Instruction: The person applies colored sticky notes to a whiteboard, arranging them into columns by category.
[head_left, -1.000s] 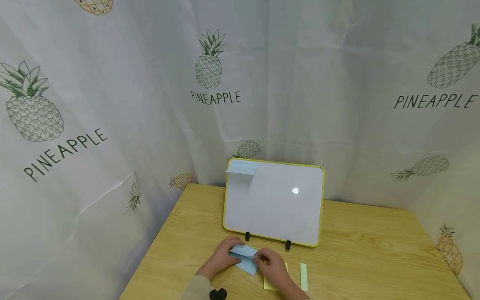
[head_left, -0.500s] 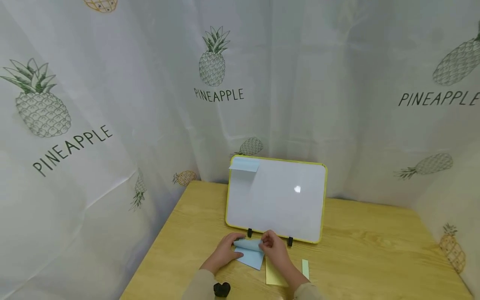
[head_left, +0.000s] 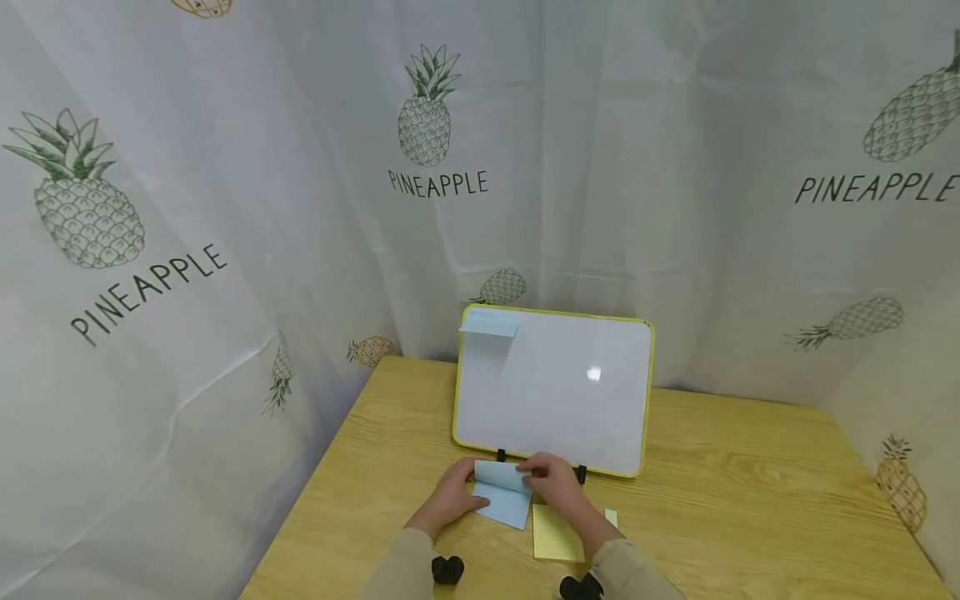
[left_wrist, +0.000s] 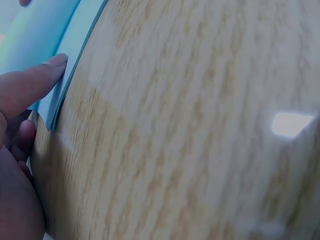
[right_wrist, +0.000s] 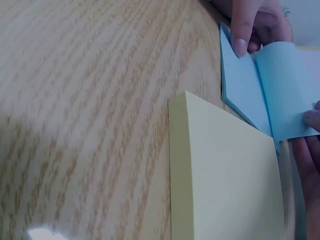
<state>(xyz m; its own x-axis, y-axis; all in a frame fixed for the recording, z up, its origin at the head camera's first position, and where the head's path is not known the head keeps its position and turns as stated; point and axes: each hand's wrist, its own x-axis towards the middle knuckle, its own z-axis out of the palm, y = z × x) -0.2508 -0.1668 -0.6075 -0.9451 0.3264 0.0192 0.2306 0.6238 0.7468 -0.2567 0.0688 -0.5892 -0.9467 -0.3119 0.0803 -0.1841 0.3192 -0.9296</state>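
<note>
Square light-blue paper note pad (right_wrist: 245, 85): smooth, matt; its lifted top sheet (right_wrist: 285, 95) thin, soft satin look. Thick pale-yellow square paper pad (right_wrist: 235, 170): matt face, smooth cut side. Light-brown wood-grain tabletop (head_left: 750, 467): streaky pattern, glossy, bright reflections in both wrist views; solid wood vs. laminate unclear. White rectangular board (head_left: 555, 400): smooth, glossy, w/ small glare spot; yellow rim (head_left: 645, 400) looks plastic. Pale-blue paper note (head_left: 489, 322) on it: matt. White pineapple-print curtain (head_left: 615, 167): cloth-like, creased, faint sheen. Beige sleeves (head_left: 633, 575): cloth, matt.
</note>
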